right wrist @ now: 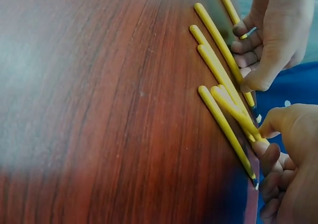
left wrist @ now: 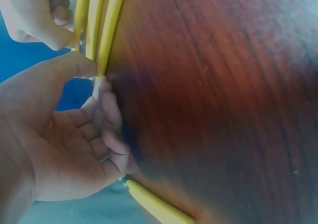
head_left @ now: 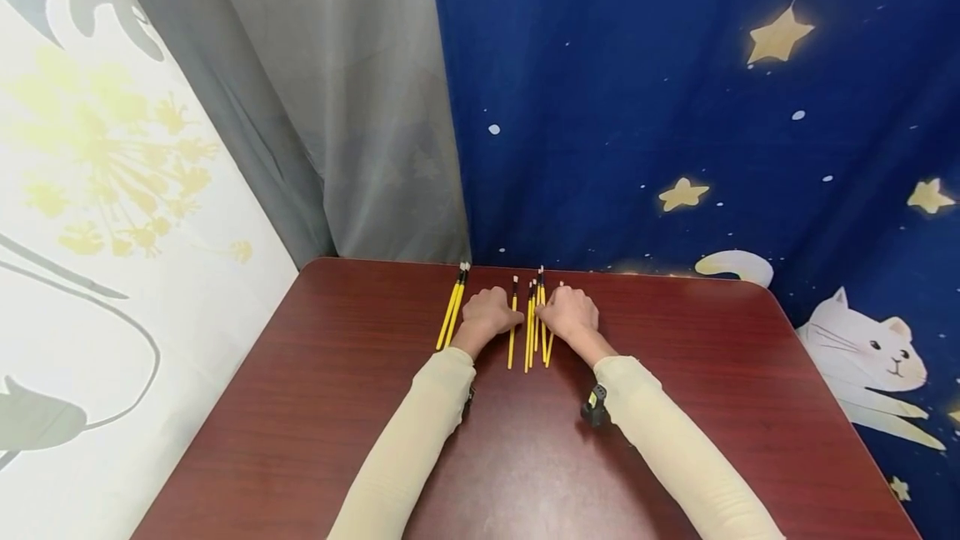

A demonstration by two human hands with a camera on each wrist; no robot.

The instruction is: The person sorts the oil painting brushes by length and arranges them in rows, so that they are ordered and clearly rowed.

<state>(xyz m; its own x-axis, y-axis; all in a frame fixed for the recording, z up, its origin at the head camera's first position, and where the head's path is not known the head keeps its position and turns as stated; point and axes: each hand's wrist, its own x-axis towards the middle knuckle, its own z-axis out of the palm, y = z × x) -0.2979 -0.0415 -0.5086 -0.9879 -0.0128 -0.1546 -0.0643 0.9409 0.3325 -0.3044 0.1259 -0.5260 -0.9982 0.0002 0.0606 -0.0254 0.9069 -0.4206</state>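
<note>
The left hand (head_left: 489, 315) pinches a single yellow pencil (head_left: 512, 332) just left of the loose pencil cluster (head_left: 538, 323) the right hand (head_left: 572, 312) pinches on the dark red surface (head_left: 315, 407), apparently mid-sorting toward the separated pair (head_left: 452, 311).

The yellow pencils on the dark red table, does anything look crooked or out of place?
Mostly tidy. In the loose bunch of yellow pencils between the left hand and right hand, ends are uneven, and in the right wrist view one pencil lies askew across its neighbours. The pair to the left lies straight.
</note>
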